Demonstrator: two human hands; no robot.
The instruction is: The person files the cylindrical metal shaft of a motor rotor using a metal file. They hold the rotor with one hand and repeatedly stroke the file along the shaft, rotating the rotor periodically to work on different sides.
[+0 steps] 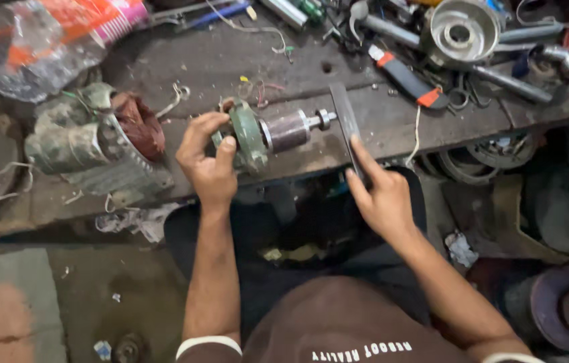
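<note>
My left hand (209, 158) grips a green motor end cover (247, 138) with a brown rotor (288, 131) and its steel shaft sticking out to the right, held over the edge of the dirty workbench (230, 60). My right hand (378, 195) holds a flat dark metal bar (345, 117), its far end next to the shaft tip.
A green motor housing (89, 138) with copper windings lies left on the bench. At the back are a round metal cover (462, 30), a red-and-black handled tool (405, 77), pipes, wires and a plastic bag (49, 33). Belts and scrap lie under the bench at right.
</note>
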